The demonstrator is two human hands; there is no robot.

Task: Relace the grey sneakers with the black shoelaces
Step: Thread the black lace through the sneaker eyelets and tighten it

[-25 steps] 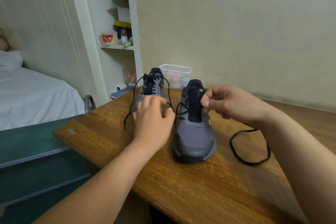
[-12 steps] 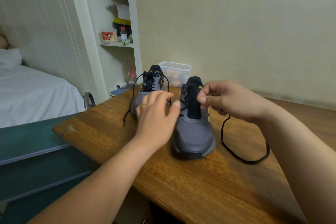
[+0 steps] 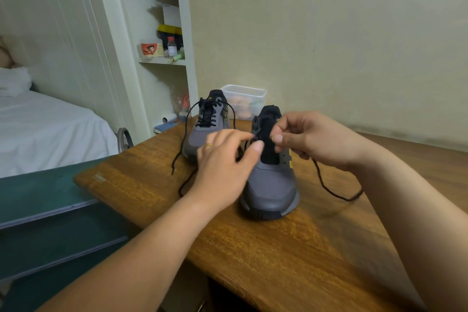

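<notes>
On the brown wooden table (image 3: 278,261) stands a grey mesh sneaker with a black tongue (image 3: 271,190), toe toward the viewer. A second, laced grey sneaker (image 3: 200,134) stands just beside it at 11 o'clock. The left hand (image 3: 228,162) and right hand (image 3: 311,139) meet over the near tongue, each pinching the thin black shoelace (image 3: 329,187) between thumb and forefinger; its slack loops across the table toward 3 o'clock.

Worktop (image 3: 291,248): varnished wood, glossy, grain plain. Near sneaker (image 3: 271,190): smooth matt grey upper, black cloth tongue, dull rubbery toe edge. Far sneaker (image 3: 195,137): same grey skin. Shoelace (image 3: 329,189): matt black woven cord. Container (image 3: 244,99): cloudy translucent plastic. Bed (image 3: 45,129): white cloth sheet, soft creases.
</notes>
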